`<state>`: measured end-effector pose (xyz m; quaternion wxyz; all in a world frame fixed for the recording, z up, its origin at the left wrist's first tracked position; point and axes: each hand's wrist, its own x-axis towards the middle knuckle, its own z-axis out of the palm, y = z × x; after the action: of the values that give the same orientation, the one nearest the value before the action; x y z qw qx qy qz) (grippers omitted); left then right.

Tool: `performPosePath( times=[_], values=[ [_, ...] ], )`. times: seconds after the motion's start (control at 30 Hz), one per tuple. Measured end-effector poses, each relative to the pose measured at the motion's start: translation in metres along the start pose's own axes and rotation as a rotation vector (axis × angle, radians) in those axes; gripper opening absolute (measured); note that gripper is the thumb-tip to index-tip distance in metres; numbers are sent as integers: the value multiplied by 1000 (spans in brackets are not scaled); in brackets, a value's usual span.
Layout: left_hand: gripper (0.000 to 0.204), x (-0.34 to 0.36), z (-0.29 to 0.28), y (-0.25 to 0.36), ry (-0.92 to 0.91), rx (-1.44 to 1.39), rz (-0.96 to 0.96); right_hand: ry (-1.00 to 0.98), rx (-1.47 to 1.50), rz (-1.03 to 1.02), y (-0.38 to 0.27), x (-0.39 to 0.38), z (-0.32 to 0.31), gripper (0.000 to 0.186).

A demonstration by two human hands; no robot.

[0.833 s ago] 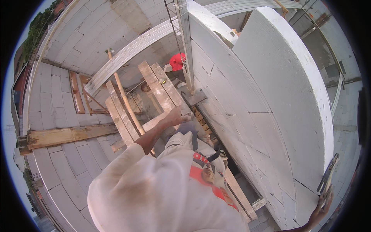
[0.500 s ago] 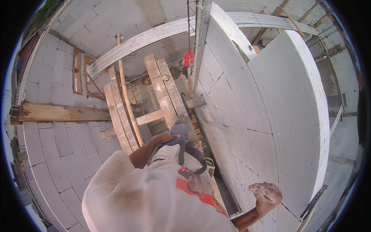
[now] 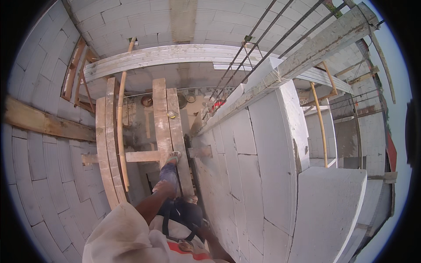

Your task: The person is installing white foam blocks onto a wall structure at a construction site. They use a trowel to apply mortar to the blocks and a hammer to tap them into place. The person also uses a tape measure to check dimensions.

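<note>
My left hand [image 3: 164, 189] rests at the knee of my raised leg, against the blue-grey trouser leg [image 3: 169, 174]; its fingers are too blurred to make out. My right hand [image 3: 203, 232] is low beside my waist, near the dark strap and clothing there, with its fingers hidden. My sandalled foot [image 3: 174, 157] stands on a pair of wooden planks [image 3: 163, 127]. Close on my right rises a wall of pale blocks [image 3: 245, 175], with a large white block [image 3: 329, 206] at its near end.
A small yellow round object [image 3: 171, 114] lies on the planks. A bamboo pole [image 3: 121, 131] and more planks [image 3: 107, 149] are on the left. Steel bars [image 3: 258, 33] and a slanting concrete post [image 3: 302, 61] jut over the wall. Buckets [image 3: 147, 101] stand on the floor below.
My right hand has dropped from beside the block wall to my waist. My left hand stays at the knee. The view has turned, bringing the post and steel bars across the upper right.
</note>
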<state>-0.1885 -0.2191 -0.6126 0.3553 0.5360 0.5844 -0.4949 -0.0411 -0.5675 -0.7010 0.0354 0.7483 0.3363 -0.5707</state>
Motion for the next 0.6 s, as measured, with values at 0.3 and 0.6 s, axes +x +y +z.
performPosePath(
  times=[0.3, 0.6],
  values=[
    [71, 91, 40, -16, 267, -337, 88, -560, -142, 276, -49, 92, -40, 94],
    [65, 125, 43, -22, 307, -497, 33, -318, -540, -59, -122, 396, -132, 82]
  ],
)
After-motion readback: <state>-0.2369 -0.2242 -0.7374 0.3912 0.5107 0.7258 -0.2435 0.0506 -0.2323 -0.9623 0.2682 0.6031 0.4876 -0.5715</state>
